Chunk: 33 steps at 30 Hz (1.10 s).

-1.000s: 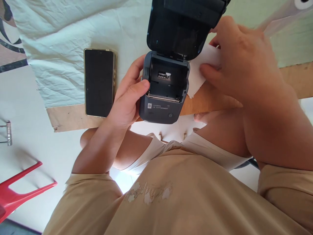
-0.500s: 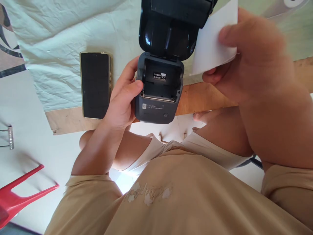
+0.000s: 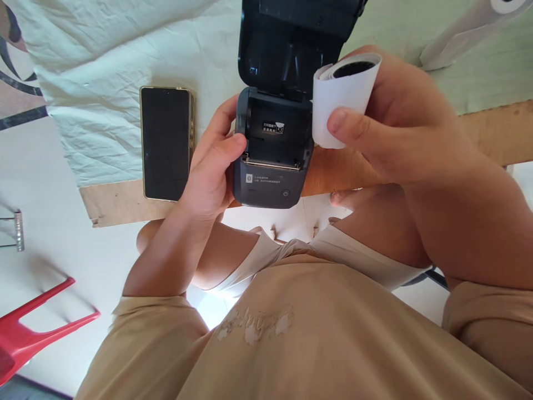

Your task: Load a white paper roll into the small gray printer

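A dark grey label printer (image 3: 270,183) is gripped along its left side by my left hand (image 3: 212,158), with the thumb on its rim. Its black lid (image 3: 287,50) is swung up, and the paper bay shows a small printed label on its back wall. My right hand (image 3: 387,122) holds a white paper roll (image 3: 343,103) with a dark core hole, thumb in front and fingers hidden behind. The roll is at the printer's right edge, outside the bay; whether they touch I cannot tell.
To the left lies a smartphone (image 3: 166,144), screen dark, on a pale green cloth (image 3: 100,72) over the wooden table edge (image 3: 120,205). Another white roll (image 3: 466,33) lies at the upper right. A red plastic stool (image 3: 33,333) stands on the floor at the lower left.
My right hand has moved left and turned the paper roll, so its core end now shows beside the printer. The second roll is more in view. My left hand and the printer barely moved.
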Available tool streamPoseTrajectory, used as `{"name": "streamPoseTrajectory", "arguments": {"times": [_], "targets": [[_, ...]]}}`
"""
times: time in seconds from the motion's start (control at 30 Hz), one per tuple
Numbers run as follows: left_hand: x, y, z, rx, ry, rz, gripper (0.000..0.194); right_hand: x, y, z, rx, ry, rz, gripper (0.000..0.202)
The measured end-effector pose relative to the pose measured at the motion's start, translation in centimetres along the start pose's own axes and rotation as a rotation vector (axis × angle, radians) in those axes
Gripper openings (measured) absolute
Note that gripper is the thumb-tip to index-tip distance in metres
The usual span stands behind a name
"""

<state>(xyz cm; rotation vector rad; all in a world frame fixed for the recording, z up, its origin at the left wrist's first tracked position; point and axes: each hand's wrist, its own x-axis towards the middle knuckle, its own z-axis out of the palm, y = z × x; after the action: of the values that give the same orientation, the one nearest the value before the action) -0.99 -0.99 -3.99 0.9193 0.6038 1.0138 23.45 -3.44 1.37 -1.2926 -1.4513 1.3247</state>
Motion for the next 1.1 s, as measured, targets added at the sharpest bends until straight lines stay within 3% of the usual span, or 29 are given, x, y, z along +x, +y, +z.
{"name": "streamPoseTrajectory", "arguments": {"times": [0.07,0.13,0.27,0.43,0.67,0.9,1.1], "targets": [[0.2,-0.9,-0.6,0.019,-0.023,-0.055,0.051,0.2,0.1,-0.1,-0.069,0.018,-0.051,0.029],[0.3,-1.4,-0.8,0.019,0.003,0.019,0.052,0.3,0.0,-0.2,-0.063,0.058,-0.094,0.027],[0.1,-1.0,-0.1,-0.004,0.068,0.017,0.038,0.2,-0.2,-0.6,-0.207,0.169,-0.149,0.022],[-0.1,-0.3,0.5,-0.041,0.054,0.012,0.033,-0.1,0.5,-1.4,-0.614,0.259,-0.240,0.045],[-0.1,-0.2,0.6,0.038,0.104,-0.036,0.034,0.8,1.7,-1.5,-0.727,0.196,-0.253,0.058],[-0.1,-0.2,0.5,0.060,0.097,-0.033,0.038,1.3,2.9,-1.4,-0.729,0.173,-0.153,0.056],[-0.2,-0.1,0.7,0.024,0.108,-0.031,0.033,1.2,2.1,-1.2,-0.888,0.159,-0.121,0.046]]}}
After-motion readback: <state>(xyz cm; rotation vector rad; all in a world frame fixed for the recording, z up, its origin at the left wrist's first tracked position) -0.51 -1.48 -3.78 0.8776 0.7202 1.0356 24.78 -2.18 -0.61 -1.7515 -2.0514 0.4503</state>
